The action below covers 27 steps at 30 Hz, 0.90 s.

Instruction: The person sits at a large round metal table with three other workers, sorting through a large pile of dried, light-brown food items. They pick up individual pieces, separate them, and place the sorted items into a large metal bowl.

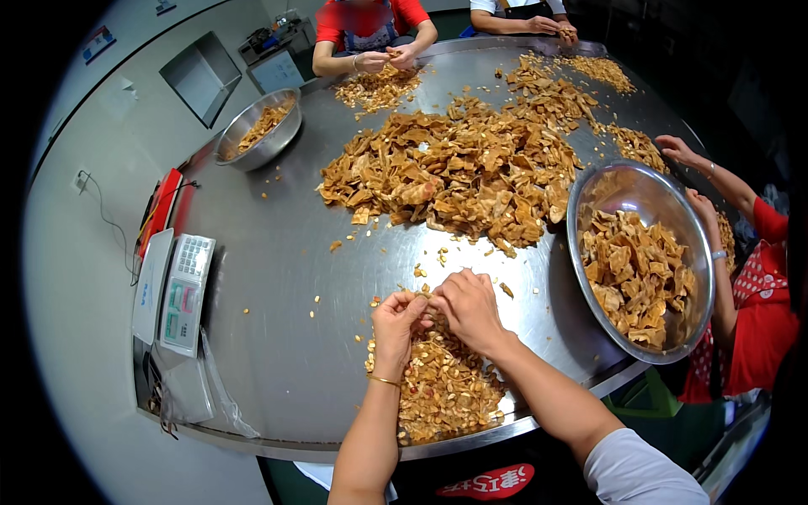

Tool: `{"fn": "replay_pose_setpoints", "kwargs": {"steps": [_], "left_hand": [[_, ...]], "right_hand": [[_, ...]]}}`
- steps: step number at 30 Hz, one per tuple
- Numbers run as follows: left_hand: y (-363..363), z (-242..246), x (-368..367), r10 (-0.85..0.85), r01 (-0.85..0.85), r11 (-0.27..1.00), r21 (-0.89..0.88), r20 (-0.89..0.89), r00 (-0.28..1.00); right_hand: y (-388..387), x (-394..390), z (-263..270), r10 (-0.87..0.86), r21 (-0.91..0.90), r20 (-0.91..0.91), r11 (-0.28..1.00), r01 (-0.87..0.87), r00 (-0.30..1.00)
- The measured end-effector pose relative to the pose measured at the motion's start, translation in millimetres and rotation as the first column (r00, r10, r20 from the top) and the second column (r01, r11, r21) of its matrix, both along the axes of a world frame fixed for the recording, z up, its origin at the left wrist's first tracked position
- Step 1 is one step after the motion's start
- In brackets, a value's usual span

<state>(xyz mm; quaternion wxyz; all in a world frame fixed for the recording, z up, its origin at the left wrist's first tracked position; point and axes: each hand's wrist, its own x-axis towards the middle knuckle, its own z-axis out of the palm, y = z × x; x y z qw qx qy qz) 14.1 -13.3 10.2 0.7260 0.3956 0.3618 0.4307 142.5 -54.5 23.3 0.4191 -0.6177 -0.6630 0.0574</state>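
Above the near edge of the table, my left hand (395, 323) and my right hand (468, 310) meet at the fingertips. Between them they pinch a small brown piece (424, 295), mostly covered by the fingers. Beneath my wrists lies a heap of pale and brown nut-like bits and thin fragments (445, 391), reaching the table's rim. Beyond my hands spreads a large pile of brown, dry, flaky pieces (454, 170). To the right, a big steel bowl (571, 233) holds more brown flakes (634, 271).
The steel table (278, 372) has a raised rim. At left stand a digital scale (183, 297) and a plastic bag (224, 391). A second steel bowl (274, 148) sits far left. Co-workers' hands (385, 58) work over small heaps (379, 88) at the far side; another person (751, 303) is at right.
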Motion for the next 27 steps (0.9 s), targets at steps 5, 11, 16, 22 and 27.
{"fn": "replay_pose_setpoints", "kwargs": {"steps": [5,11,16,22,27], "left_hand": [[1.0,-2.4,1.3,-0.062,0.066,0.997,-0.045,0.088,0.994],[0.1,6.5,-1.2,-0.147,0.158,0.987,-0.037,0.211,0.966],[-1.6,-6.4,-1.3,0.059,-0.006,0.964,-0.267,0.191,0.980],[1.6,-14.8,-6.1,0.078,0.111,0.892,-0.438,0.390,0.917],[0.5,-5.8,-10.0,0.140,0.060,0.910,-0.411,0.440,0.887]], "right_hand": [[3.0,4.2,-14.9,-0.075,-0.205,-0.473,0.978,-0.027,0.878],[2.9,13.2,-14.6,-0.325,-0.319,-0.943,0.840,-0.439,0.065],[0.4,3.3,0.1,-0.197,-0.293,-0.885,0.940,-0.175,0.421],[-2.5,-16.0,-11.4,0.313,-0.008,-0.284,0.944,-0.329,0.906],[28.7,17.7,-4.8,-0.136,0.036,-0.345,0.987,0.158,0.929]]}}
